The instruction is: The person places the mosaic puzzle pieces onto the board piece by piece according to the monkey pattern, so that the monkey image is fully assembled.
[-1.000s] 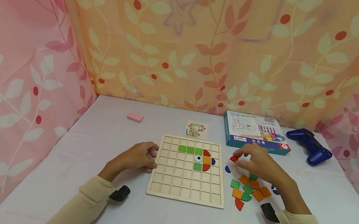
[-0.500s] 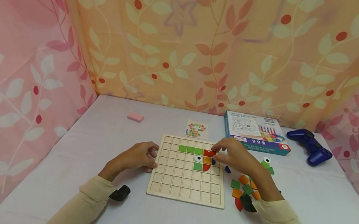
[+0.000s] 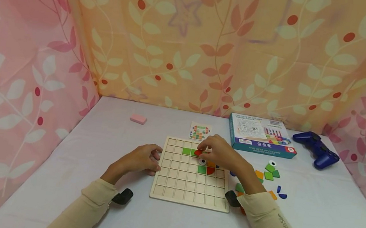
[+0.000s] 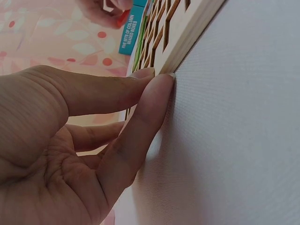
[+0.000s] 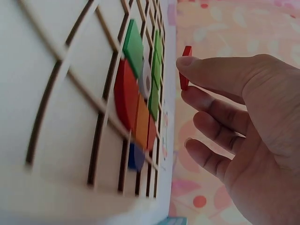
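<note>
My left hand (image 3: 142, 159) rests at the left edge of a wooden grid board (image 3: 174, 194). In the left wrist view, its thumb and forefinger touch the board's edge. Above the upper part of the board, my right hand (image 3: 221, 152) pinches a small red curved piece (image 5: 186, 68) between thumb and forefinger. Its other fingers are loosely bent and hold nothing. On the board lie green squares (image 3: 186, 151), a white eye piece (image 3: 202, 162), red curved pieces (image 5: 125, 96), an orange square (image 5: 141, 119) and a blue half-round piece (image 5: 136, 156). My right hand partly covers these in the head view.
Loose green, orange, red and blue pieces (image 3: 268, 176) lie right of the board, partly under my right forearm. Behind the board is a pattern card (image 3: 199, 131). A box (image 3: 261, 135), a blue game controller (image 3: 316, 149) and a pink block (image 3: 138, 118) stand farther back.
My right hand has carried the red piece leftward from the loose pieces, over the board's right side, to above the green row. My left hand has stayed at the board's edge.
</note>
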`<state>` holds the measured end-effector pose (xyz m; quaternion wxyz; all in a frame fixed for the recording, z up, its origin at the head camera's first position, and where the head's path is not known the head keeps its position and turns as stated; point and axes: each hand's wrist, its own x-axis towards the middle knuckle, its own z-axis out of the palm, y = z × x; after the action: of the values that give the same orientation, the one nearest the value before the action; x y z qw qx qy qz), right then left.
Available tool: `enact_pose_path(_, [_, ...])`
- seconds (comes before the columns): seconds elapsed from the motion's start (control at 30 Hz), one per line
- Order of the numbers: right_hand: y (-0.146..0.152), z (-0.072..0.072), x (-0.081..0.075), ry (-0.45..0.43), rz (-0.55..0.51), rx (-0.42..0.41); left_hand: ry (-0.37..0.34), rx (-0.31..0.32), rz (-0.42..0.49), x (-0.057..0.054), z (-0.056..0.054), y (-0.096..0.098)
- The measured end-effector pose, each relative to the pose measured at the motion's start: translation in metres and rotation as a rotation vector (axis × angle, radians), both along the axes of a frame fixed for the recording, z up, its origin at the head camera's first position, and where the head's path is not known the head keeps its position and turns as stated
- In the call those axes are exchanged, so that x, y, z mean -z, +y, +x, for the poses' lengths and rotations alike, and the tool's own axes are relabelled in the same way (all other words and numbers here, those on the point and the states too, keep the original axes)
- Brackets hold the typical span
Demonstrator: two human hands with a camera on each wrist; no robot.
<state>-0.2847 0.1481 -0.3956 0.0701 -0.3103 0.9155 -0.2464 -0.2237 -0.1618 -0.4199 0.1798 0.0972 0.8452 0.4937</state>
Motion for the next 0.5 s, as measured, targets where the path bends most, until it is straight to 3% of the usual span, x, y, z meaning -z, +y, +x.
enact_pose_path(0.5, [-0.045,-0.014,0.010,-0.006,-0.022,-0.043,-0.015,-0.013,0.003,-0.001,0.000,0.000])
